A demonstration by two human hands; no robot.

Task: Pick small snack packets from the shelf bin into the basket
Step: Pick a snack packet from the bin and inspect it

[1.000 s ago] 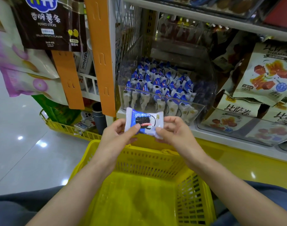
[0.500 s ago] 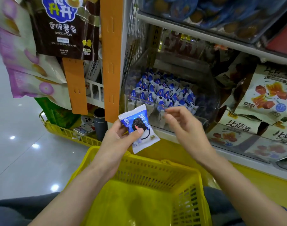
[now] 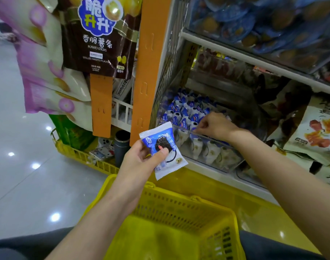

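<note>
Shop shelving bears a clear plastic shelf bin point(image 3: 216, 158) above a yellow plastic basket point(image 3: 179, 199). Left hand point(image 3: 139, 160) pinches a blue-and-white snack packet point(image 3: 160, 141) before the bin, freeing the right hand point(image 3: 216, 125), curled inside; whether its grip holds anything, I cannot tell.

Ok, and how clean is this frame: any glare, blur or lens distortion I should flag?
Head view: lights glare as bright spots on the glossy floor; head view, edges: the purple hanging bags and the upper-shelf blue packs look smeared and soft; head view, geometry: the wide lens bows the orange upright; head view, centre: the packet in the left hand is fairly sharp.
</note>
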